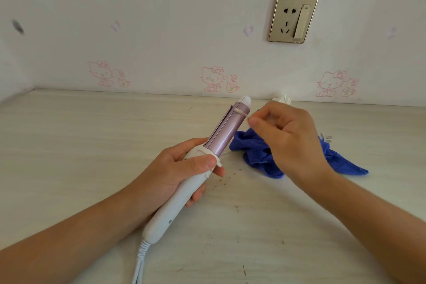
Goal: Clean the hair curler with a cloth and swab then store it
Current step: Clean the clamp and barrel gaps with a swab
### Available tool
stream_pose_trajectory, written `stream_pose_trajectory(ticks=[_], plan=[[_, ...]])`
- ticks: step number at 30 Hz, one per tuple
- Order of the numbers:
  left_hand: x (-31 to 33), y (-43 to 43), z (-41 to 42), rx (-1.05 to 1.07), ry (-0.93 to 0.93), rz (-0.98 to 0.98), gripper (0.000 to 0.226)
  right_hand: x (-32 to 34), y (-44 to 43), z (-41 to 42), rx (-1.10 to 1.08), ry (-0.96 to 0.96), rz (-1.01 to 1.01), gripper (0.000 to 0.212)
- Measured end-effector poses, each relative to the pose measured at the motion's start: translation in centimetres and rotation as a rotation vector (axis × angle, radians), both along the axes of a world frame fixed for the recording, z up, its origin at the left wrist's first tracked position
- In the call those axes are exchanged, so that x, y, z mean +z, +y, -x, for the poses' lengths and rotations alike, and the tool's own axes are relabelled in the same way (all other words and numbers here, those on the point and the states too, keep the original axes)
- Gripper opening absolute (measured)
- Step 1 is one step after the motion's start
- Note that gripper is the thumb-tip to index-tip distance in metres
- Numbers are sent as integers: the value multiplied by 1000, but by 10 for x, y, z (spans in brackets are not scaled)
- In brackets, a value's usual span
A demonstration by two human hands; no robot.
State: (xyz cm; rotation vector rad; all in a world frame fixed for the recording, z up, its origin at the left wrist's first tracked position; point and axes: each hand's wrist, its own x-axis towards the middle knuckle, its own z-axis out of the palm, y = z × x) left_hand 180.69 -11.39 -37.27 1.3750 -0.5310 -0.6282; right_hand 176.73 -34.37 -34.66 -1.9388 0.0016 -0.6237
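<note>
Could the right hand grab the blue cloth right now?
Probably, but not straight away. The blue cloth lies just beneath the right hand with nothing covering it, yet its fingers are pinching the swab, so that would likely need putting down first.

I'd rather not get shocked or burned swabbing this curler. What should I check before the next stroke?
1. Wall socket has nothing plugged in: ok.
2. Left hand grips the hair curler by its white handle: ok.
3. Right hand pinches the cotton swab, tip on the purple barrel: ok.
4. Blue cloth lies close by on the table: ok.
5. Barrel cooled down: cannot tell.
6. Table free of debris beside the curler: not ok.
</note>
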Motion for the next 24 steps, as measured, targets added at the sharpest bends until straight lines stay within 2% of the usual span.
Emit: stream_pose_trajectory(ticks=[2, 4, 6, 11, 16, 19, 21, 24], plan=[[1, 0, 0, -10, 1, 0, 42, -2, 5, 3, 56, 7, 21, 21], [1, 1, 1, -5, 0, 10, 43, -11, 25, 16, 207, -4, 147, 19], [2, 1, 1, -3, -2, 24, 43, -15, 33, 22, 266, -15, 222, 18], [2, 1, 4, -12, -24, 9, 49, 1, -1, 2, 2, -24, 25, 24], [4, 1, 2, -23, 22, 29, 45, -15, 32, 22, 259, -31, 203, 17], [3, 2, 0, -50, 52, 30, 46, -7, 14, 9, 136, -11, 117, 19], [2, 2, 1, -71, 6, 1, 44, 0, -2, 1, 19, -13, 37, 22], [2, 3, 3, -55, -31, -33, 37, -6, 8, 7, 100, -21, 91, 22]])
